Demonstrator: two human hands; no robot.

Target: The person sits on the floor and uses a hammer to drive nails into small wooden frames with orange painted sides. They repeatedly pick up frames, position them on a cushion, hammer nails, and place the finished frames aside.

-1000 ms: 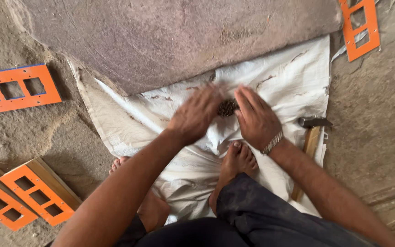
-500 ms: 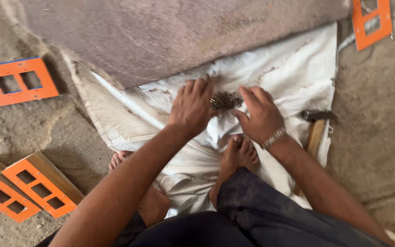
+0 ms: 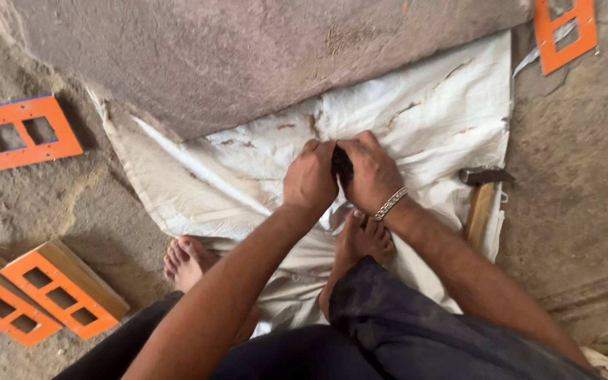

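Observation:
My left hand (image 3: 309, 180) and my right hand (image 3: 370, 173) are pressed together over a small dark clump (image 3: 342, 166), of which only a sliver shows between the fingers. Both hands close around it, just above a white woven sack (image 3: 416, 119) spread on the ground. A metal bracelet circles my right wrist. My two bare feet (image 3: 360, 238) rest on the sack's near edge, below the hands.
A hammer (image 3: 481, 197) with a wooden handle lies on the sack to the right. Orange rectangular frames (image 3: 15, 134) lie at the left, at the lower left (image 3: 65, 288) and at the top right (image 3: 564, 32). A grey slab (image 3: 248, 56) covers the far side.
The hands have come together from spread positions and now enclose the dark clump, which was plainly visible between them before. The view has shifted slightly.

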